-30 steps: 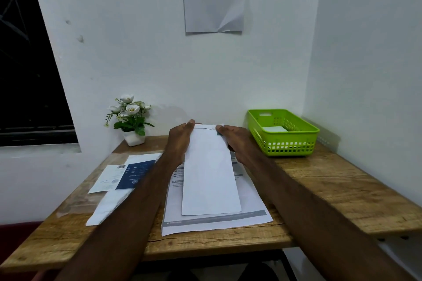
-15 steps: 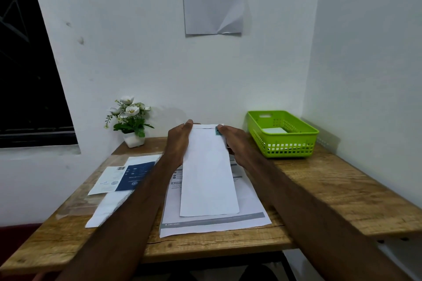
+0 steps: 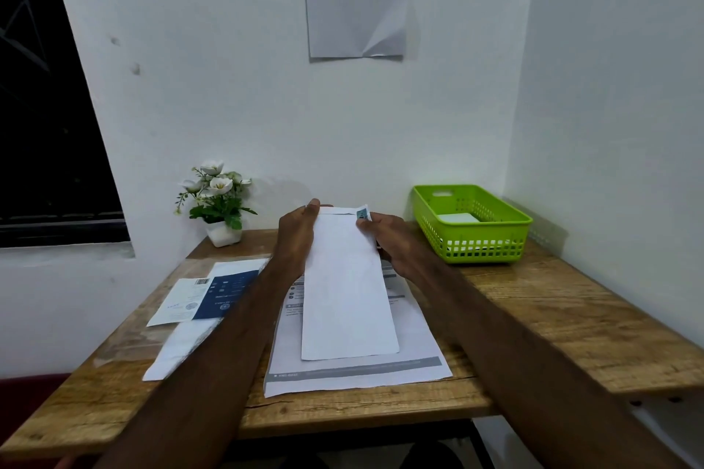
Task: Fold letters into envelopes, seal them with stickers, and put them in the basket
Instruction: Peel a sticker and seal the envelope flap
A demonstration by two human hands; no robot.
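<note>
Both hands are holding a long white envelope (image 3: 347, 289) by its far end, over the printed letter (image 3: 415, 354) that is lying on the wooden surface (image 3: 571, 316). The left hand (image 3: 296, 236) is gripping the envelope's far left corner, thumb on top. The right hand (image 3: 392, 240) is pinching the far right corner, its thumb lying just beside a small blue sticker (image 3: 362, 214) at the flap. Right of the envelope, the green basket (image 3: 510, 240) is sitting with white paper inside. Left of the envelope, more papers (image 3: 202, 301) are lying, and behind them a flower pot (image 3: 223, 232).
</note>
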